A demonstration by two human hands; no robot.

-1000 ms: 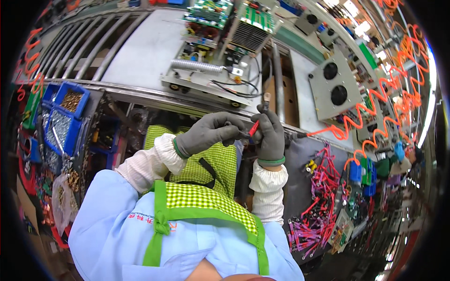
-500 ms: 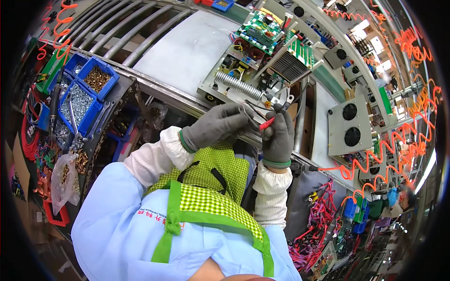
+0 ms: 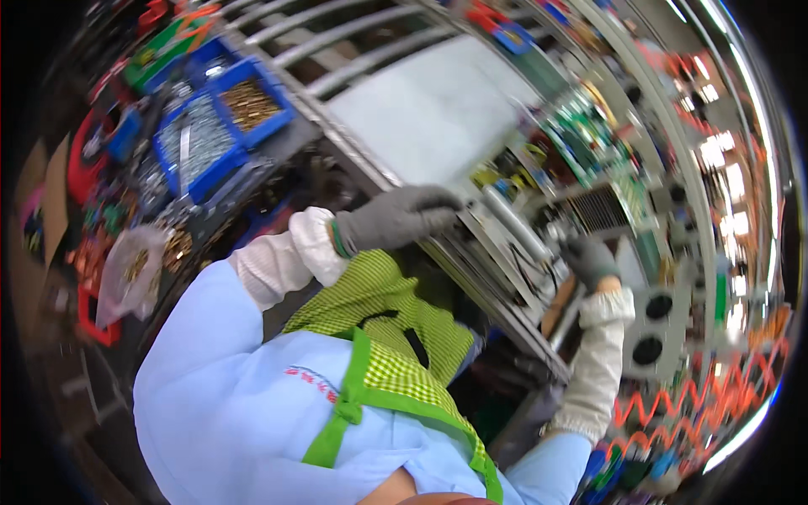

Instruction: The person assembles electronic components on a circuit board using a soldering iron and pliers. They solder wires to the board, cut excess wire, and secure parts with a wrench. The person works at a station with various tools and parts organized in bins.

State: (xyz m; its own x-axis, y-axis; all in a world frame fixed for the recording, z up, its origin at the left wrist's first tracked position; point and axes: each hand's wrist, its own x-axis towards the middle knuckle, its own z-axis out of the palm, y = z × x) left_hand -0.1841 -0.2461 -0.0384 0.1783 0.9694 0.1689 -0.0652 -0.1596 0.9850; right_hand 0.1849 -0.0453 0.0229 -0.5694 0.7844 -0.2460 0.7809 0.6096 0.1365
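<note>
My left hand [image 3: 400,220], in a grey glove, hovers by the near edge of the work table [image 3: 421,101]. Its fingers stretch out to the right, and nothing shows in them. My right hand [image 3: 591,259], gloved alike, reaches to the near right end of the open electrical unit, beside its metal coil [image 3: 515,223]. Motion smears its fingers, so any grip is hidden. Behind it stand a finned heat sink [image 3: 598,209] and a green circuit board [image 3: 581,139]. A black cable [image 3: 526,268] hangs from the unit's near side.
On the left, blue bins hold silver screws [image 3: 198,139] and brass-coloured fasteners [image 3: 248,105]. Below them lies a clear plastic bag [image 3: 133,273]. Metal rollers [image 3: 337,46] run along the back. A panel with two fans [image 3: 652,328] and orange coiled hoses [image 3: 673,404] are on the right.
My hands, earlier together at a red-sleeved wire end, have moved apart. The right one has reached away to the unit; the red piece no longer shows. The view has turned.
</note>
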